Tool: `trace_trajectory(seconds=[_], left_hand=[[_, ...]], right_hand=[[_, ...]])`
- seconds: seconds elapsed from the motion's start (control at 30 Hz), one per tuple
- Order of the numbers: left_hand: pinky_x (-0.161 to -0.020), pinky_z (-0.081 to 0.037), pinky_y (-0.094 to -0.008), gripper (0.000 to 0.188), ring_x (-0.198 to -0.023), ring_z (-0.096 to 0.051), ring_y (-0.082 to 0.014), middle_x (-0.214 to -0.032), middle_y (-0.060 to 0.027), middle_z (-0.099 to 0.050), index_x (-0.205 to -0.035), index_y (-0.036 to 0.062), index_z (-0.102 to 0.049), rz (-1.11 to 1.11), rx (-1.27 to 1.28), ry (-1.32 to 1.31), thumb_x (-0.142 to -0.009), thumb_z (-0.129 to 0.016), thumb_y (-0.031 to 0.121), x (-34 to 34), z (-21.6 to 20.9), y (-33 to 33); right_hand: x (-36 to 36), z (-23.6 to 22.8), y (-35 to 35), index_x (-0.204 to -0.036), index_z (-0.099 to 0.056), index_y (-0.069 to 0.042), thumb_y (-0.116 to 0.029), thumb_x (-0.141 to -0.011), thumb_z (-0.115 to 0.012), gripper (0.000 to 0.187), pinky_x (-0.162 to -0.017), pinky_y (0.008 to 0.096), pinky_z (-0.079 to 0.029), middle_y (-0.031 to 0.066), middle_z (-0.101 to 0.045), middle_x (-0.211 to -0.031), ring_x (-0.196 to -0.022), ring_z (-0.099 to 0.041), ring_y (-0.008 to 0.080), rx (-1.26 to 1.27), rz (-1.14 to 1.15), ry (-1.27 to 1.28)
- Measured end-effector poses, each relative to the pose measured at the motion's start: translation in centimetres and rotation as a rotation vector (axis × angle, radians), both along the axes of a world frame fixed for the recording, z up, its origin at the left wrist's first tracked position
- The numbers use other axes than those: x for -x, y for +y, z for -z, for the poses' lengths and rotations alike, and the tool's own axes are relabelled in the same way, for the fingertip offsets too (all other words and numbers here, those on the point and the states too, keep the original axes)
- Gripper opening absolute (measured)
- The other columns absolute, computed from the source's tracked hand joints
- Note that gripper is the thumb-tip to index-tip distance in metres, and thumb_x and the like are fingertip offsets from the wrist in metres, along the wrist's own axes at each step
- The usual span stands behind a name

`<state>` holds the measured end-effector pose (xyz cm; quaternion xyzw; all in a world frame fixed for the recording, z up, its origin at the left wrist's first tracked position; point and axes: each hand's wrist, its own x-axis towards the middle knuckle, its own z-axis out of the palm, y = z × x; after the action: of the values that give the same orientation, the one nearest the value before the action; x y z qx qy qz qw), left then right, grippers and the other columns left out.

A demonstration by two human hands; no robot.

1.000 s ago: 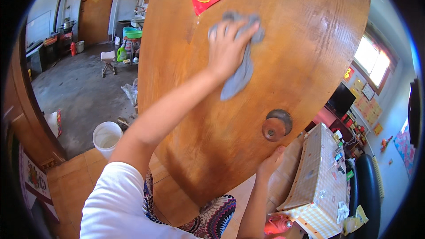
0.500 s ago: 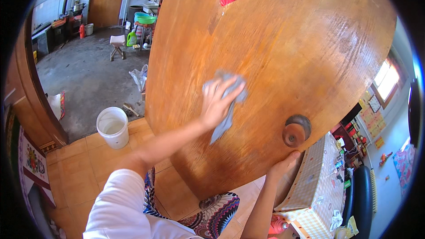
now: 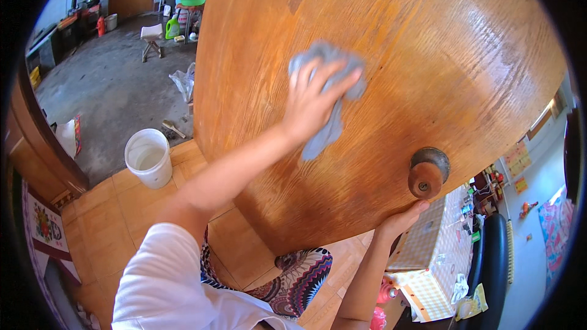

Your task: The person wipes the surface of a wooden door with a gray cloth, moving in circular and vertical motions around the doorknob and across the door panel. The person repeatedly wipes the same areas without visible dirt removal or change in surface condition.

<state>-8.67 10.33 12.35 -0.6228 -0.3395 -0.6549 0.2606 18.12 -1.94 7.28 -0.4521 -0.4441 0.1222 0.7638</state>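
A brown wooden door with a visible grain fills the middle of the view. My left hand is closed on a crumpled grey cloth and presses it flat to the door's face; one end of the cloth hangs below the palm. Lower right on the door is a round wooden knob with a keyhole. Just under the knob, my right hand grips the door's edge, some of its fingers hidden.
A white bucket stands on the tiles at left, near a small brush. Beyond the doorway are a stool and a green bottle. To the right stands a table with a checked cloth beside a black chair.
My left hand and the cloth have moved up and slightly right across the door. The view has tilted down, so the red print at the top is nearly out of sight.
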Motion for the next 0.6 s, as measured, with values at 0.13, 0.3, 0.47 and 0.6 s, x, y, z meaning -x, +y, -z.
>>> trace_trajectory(seconds=[0.13, 0.3, 0.47, 0.6], left_hand=[[-0.104, -0.040, -0.0468, 0.066, -0.125, -0.050, -0.0321, -0.143, -0.0029, -0.059, -0.140, 0.0278, -0.068, 0.035, 0.101, 0.112, -0.082, -0.072, -0.001, 0.2, 8.6, -2.5], [-0.097, -0.040, -0.0463, 0.062, -0.123, -0.052, -0.0309, -0.141, 0.0001, -0.061, -0.136, 0.0288, -0.070, -0.017, -0.036, 0.063, -0.080, -0.074, 0.005, -0.6, 0.2, -1.3], [-0.095, -0.041, -0.0487, 0.055, -0.126, -0.053, -0.0300, -0.139, 0.0029, -0.063, -0.133, 0.0311, -0.071, -0.140, -0.205, -0.007, -0.084, -0.071, 0.007, 0.2, -13.1, 1.3], [-0.094, -0.041, -0.0486, 0.051, -0.125, -0.053, -0.0291, -0.136, 0.0039, -0.064, -0.131, 0.0296, -0.072, -0.089, -0.245, -0.088, -0.085, -0.070, 0.007, -0.2, -14.7, 1.4]], right_hand=[[0.3, 0.0, 0.0, -0.149, -0.045, 0.008, -0.058, -0.113, -0.032, 0.076, -0.116, 0.0408, -0.037, 0.0198, -0.050, -0.151, -0.138, -0.049, 0.0299, 0.016, 0.019, -0.028], [0.4, -0.5, -0.3, -0.150, -0.044, 0.008, -0.057, -0.113, -0.033, 0.076, -0.117, 0.0400, -0.036, 0.0188, -0.050, -0.152, -0.139, -0.049, 0.0289, 0.026, 0.014, -0.072], [0.4, 0.0, 0.5, -0.149, -0.044, 0.009, -0.060, -0.111, -0.036, 0.079, -0.117, 0.0392, -0.036, 0.0176, -0.050, -0.151, -0.138, -0.049, 0.0264, -0.032, -0.050, -0.031], [-0.5, 0.7, 0.6, -0.150, -0.044, 0.009, -0.061, -0.111, -0.036, 0.080, -0.116, 0.0393, -0.038, 0.0180, -0.052, -0.150, -0.136, -0.051, 0.0265, -0.040, -0.076, -0.055]])
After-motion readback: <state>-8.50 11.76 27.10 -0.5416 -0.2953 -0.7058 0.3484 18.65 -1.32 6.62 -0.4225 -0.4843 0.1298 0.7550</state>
